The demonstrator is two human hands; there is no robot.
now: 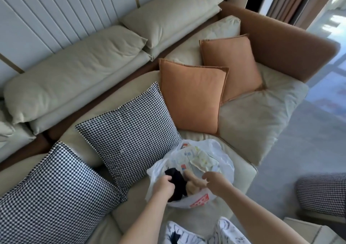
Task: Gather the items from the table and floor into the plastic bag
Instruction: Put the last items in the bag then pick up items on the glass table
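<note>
— Hands?
— My left hand [164, 184] grips the plastic bag [223, 161] rim beside a black item [177, 180]. My right hand [215, 181] hovers over the mouth, fingers loosely spread, holding nothing.
— Bag location?
— On the sofa seat [249, 120], beside a houndstooth cushion [131, 131].

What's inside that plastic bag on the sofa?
The plastic bag holds a black cloth, gripped by the left hand, a tan item and printed packets. Anything underneath is hidden.
</note>
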